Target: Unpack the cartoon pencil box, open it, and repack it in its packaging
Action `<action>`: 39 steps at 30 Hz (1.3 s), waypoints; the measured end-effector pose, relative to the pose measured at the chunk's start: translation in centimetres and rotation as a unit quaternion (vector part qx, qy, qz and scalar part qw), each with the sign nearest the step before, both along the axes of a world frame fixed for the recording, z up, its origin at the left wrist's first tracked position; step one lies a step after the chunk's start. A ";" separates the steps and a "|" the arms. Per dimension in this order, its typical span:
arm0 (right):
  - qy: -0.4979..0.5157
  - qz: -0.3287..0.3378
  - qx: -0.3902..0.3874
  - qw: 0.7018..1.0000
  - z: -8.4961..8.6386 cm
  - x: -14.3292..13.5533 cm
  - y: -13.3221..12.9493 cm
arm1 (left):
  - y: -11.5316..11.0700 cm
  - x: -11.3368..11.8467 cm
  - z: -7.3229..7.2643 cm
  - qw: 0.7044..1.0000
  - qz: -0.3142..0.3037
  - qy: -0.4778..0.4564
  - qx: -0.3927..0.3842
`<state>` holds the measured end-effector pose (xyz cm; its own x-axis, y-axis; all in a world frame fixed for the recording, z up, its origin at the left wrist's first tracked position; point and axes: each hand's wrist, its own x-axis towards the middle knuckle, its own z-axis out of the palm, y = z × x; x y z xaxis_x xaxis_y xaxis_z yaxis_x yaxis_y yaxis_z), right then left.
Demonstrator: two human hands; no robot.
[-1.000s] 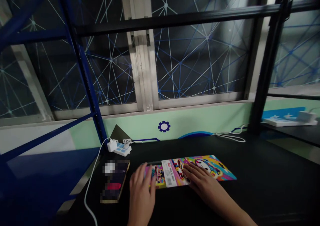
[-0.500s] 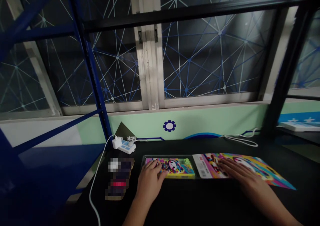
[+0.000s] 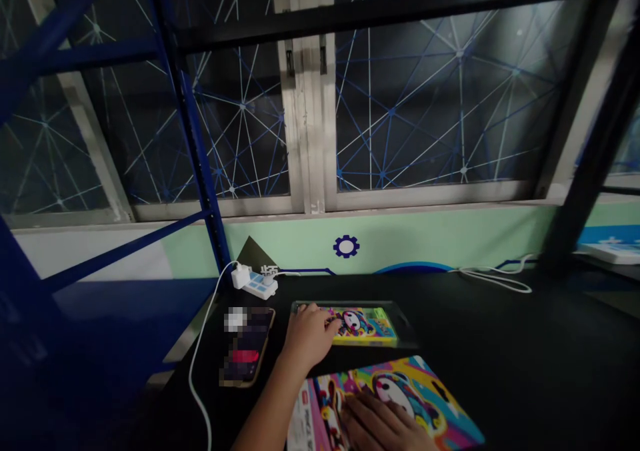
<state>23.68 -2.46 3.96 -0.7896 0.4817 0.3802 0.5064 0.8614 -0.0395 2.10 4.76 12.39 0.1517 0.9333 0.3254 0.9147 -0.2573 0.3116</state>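
My left hand [image 3: 311, 336] rests on the left end of a clear plastic tray [image 3: 407, 334], thumb apart and fingers bent over the edge. Inside the tray lies a bright yellow-edged box [image 3: 373, 324] with a cartoon character on it; my hand covers its left part. Nearer to me, my right hand [image 3: 383, 426] lies flat with fingers stretched out on a colourful printed card [image 3: 433, 398]. The card carries a matching cartoon picture and a pale strip with print along its left side. The lower part of the card runs out of view.
A phone [image 3: 253, 348], partly pixelated, lies left of my left arm. Behind it are a white power strip [image 3: 260, 283] and a white cable [image 3: 200, 351] running down the table. Another cable [image 3: 495, 279] lies at the back right. Blue metal posts [image 3: 197, 151] rise at the left.
My right hand and the printed card have moved left and towards me, from beside the tray to in front of it. My left hand stays at the tray's left end. The view has shifted slightly.
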 end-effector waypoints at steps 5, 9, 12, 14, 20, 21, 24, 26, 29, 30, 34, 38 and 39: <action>-0.024 0.017 -0.038 0.999 3.0 -4.0 1.7 | -0.1 0.2 -0.4 1.000 -0.014 0.014 -0.012; -0.020 -0.040 -0.135 0.990 6.6 -3.8 3.1 | 0.0 -0.3 -1.6 1.000 -0.016 0.009 -0.009; -0.005 -0.107 -0.121 0.987 8.3 -1.9 5.8 | 0.0 -0.8 -2.3 1.000 -0.021 0.007 -0.018; 0.005 -0.144 -0.087 0.986 8.6 -0.1 8.4 | 0.0 -1.0 -2.5 0.999 -0.022 0.008 -0.028; -0.018 -0.134 -0.148 0.980 8.2 3.5 14.4 | -0.1 -0.8 -2.9 0.997 -0.011 0.016 -0.071; -0.025 -0.129 -0.168 0.977 8.2 3.7 14.9 | -0.1 -0.7 -3.0 0.997 -0.008 0.016 -0.078; -0.050 -0.127 -0.214 0.967 8.1 3.5 16.1 | -0.2 -0.6 -3.1 0.996 0.000 0.014 -0.084; -0.070 -0.128 -0.239 0.960 8.2 3.3 16.8 | -0.2 -0.5 -3.0 0.996 0.008 0.011 -0.089; -0.064 -0.126 -0.250 0.958 7.9 3.1 17.5 | -0.3 -0.4 -2.8 0.994 0.023 0.001 -0.108; -0.053 -0.129 -0.244 0.960 7.6 3.1 17.6 | -0.3 -0.4 -2.8 0.994 0.027 -0.007 -0.109; 0.004 -0.172 -0.194 0.966 6.2 3.2 17.2 | -0.1 -0.4 -3.9 0.995 0.042 -0.061 -0.062; 0.072 -0.169 -0.128 0.975 5.6 3.0 16.3 | 0.6 -0.8 -4.8 0.988 0.077 -0.131 0.031; 0.086 -0.145 -0.104 0.980 5.7 3.0 16.0 | 0.8 -1.0 -4.7 0.984 0.086 -0.146 0.051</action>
